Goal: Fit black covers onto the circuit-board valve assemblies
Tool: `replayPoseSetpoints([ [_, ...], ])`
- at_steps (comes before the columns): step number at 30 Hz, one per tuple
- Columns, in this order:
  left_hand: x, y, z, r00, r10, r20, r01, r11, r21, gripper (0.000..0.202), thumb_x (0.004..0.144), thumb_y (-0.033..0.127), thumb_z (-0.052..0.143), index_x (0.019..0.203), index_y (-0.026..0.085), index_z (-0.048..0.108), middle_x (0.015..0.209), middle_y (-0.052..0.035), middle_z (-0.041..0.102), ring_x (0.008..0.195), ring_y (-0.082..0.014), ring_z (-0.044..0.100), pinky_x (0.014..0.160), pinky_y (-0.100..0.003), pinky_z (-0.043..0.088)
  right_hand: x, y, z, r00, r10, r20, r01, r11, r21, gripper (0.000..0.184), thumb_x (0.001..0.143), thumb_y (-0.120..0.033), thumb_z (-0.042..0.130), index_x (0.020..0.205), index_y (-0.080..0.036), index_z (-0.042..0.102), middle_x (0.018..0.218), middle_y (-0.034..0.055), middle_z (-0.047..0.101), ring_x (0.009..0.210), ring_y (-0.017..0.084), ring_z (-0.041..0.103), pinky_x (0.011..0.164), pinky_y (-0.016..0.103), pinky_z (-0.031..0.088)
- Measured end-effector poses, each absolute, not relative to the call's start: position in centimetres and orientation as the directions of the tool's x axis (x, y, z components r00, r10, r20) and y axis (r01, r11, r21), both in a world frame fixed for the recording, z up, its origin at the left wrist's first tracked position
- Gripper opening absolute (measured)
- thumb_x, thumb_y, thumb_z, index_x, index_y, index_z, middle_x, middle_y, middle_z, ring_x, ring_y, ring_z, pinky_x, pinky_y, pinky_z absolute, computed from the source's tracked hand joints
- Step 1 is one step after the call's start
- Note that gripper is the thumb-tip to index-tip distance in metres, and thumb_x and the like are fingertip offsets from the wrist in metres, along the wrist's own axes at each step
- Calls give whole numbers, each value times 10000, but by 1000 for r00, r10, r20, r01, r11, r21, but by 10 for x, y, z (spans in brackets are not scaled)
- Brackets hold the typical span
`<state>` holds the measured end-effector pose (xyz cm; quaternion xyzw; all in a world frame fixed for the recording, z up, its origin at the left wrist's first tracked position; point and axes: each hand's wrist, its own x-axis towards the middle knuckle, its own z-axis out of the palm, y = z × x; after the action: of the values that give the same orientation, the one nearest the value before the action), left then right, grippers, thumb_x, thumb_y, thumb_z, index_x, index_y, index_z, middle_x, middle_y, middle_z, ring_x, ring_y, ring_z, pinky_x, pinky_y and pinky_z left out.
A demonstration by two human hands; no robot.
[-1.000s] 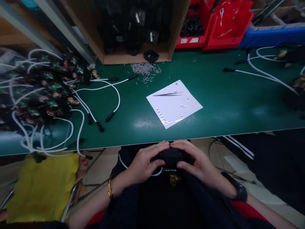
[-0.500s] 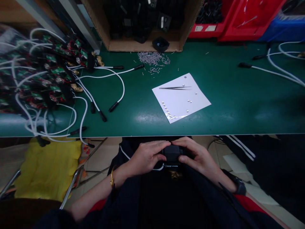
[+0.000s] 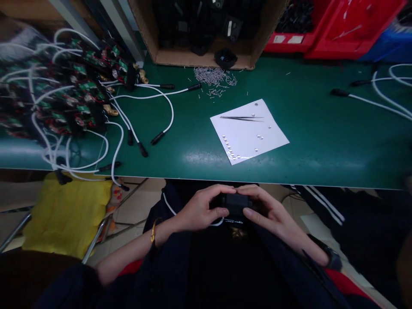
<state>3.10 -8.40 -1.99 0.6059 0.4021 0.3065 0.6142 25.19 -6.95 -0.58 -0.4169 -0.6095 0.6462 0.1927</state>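
— what do the hands hold, below the bench edge?

— a small black housing point(image 3: 234, 203), gripped between them over the lap, just short of the green table point(image 3: 322, 141). the left hand point(image 3: 201, 210) closes on its left side, fingers curled over the top and thumb underneath; the right hand point(image 3: 268, 212) clasps the right side the same way, and the fingertips of both nearly meet above the part.

— is anything attached to it?

— a white cable point(image 3: 215, 224) seems to loop out beneath the left hand, though the dark clothing makes that hard to confirm.

— and on the table?

— a white sheet point(image 3: 249, 135) lies well beyond the hands with black tweezers point(image 3: 241, 117) across its far end and small clear beads point(image 3: 230, 148) strung along its near left edge. behind it sits a scatter of little metal pins point(image 3: 212, 77) in front of a cardboard box point(image 3: 206, 58) of black parts. to the left, a tangle of white cables and circuit boards point(image 3: 71, 103) spreads over the bench; red bins point(image 3: 322, 34) stand at the far right. a yellow cloth point(image 3: 67, 219) rests on a chair below the table's left end.
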Motion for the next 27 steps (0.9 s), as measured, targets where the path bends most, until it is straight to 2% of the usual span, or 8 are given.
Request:
replayPoseSetpoints([
  [4, 33, -83, -21, 470, 876, -104, 226, -6, 974, 423, 822, 159, 555, 1234, 213, 478, 1299, -75, 517, 1234, -192, 444, 1055, -406, 332, 255, -69, -14, -554, 789, -265, 292, -114, -950, 315, 884, -360, 556, 1167, -232, 504, 1193, 74, 497, 1147, 237, 445, 999, 423, 372],
  [7, 34, -82, -20, 477, 876, -70, 302, -89, 949, 422, 835, 147, 527, 1247, 220, 468, 1302, -67, 517, 1212, -179, 469, 1035, -382, 367, 259, -70, -21, -545, 815, -198, 313, -21, -949, 319, 874, -355, 569, 1160, -227, 511, 1219, 79, 480, 1181, 253, 407, 1027, 448, 318],
  [13, 35, -80, -18, 494, 869, -32, 364, -173, 915, 357, 838, 188, 535, 1194, 200, 505, 1178, -71, 604, 1095, -190, 558, 939, -343, 452, 262, -71, -20, -562, 800, -211, 309, -33, -951, 295, 881, -326, 574, 1154, -232, 512, 1157, 74, 509, 1080, 230, 484, 925, 376, 398],
  [18, 34, -81, -7, 493, 869, 46, 306, -223, 926, 350, 836, 207, 534, 1182, 154, 518, 1169, -110, 605, 1117, -201, 545, 966, -350, 433, 258, -73, -12, -556, 819, -139, 251, 6, -968, 270, 882, -299, 578, 1142, -261, 516, 1150, 57, 514, 1098, 211, 475, 938, 350, 390],
  [21, 36, -84, 0, 456, 890, -14, 308, -143, 940, 380, 816, 199, 539, 1195, 196, 512, 1229, -90, 566, 1161, -212, 508, 995, -393, 406, 255, -73, -8, -539, 825, -168, 221, -55, -974, 256, 874, -305, 579, 1116, -253, 514, 1222, 60, 479, 1179, 220, 423, 994, 380, 370],
  [23, 38, -86, 1, 408, 909, -86, 308, -49, 950, 390, 796, 209, 557, 1184, 228, 522, 1292, -82, 507, 1198, -235, 469, 1012, -437, 380, 253, -73, -5, -523, 826, -210, 177, -135, -975, 252, 864, -333, 586, 1089, -241, 521, 1233, 71, 474, 1193, 229, 420, 975, 383, 406],
  [25, 41, -88, 0, 378, 912, -159, 238, 70, 969, 397, 776, 206, 578, 1167, 236, 523, 1287, -82, 497, 1178, -242, 482, 993, -447, 396, 253, -73, -3, -509, 826, -243, 142, -198, -970, 252, 851, -351, 601, 1063, -233, 534, 1203, 80, 495, 1165, 233, 452, 926, 367, 454],
  [27, 44, -88, -3, 386, 892, -235, 106, 211, 972, 396, 762, 185, 588, 1149, 213, 513, 1191, -85, 550, 1086, -221, 546, 935, -418, 450, 252, -73, -2, -489, 832, -261, 124, -229, -965, 252, 833, -356, 624, 1035, -227, 548, 1178, 84, 509, 1137, 234, 476, 895, 355, 474],
])
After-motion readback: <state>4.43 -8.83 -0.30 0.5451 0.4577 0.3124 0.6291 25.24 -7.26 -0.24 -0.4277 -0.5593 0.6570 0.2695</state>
